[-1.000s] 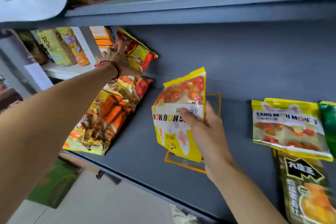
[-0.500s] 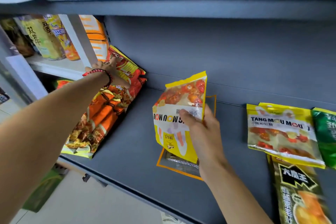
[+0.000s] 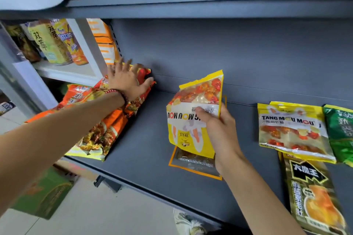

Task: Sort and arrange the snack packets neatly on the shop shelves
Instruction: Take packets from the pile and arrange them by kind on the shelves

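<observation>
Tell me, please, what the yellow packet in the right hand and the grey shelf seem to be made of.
The yellow packet in the right hand looks like glossy plastic film: it glints, creases, and has a clear window. The shelf is probably matt grey painted metal, judging by its thin flat boards.

Glossy plastic-film snack packets [image 3: 290, 131] lie on a matt, smooth grey shelf [image 3: 149, 139] that looks like painted metal.

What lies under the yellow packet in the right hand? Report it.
An orange-edged packet lies flat on the shelf beneath it; the yellow packet and right hand cover its upper part.
</observation>
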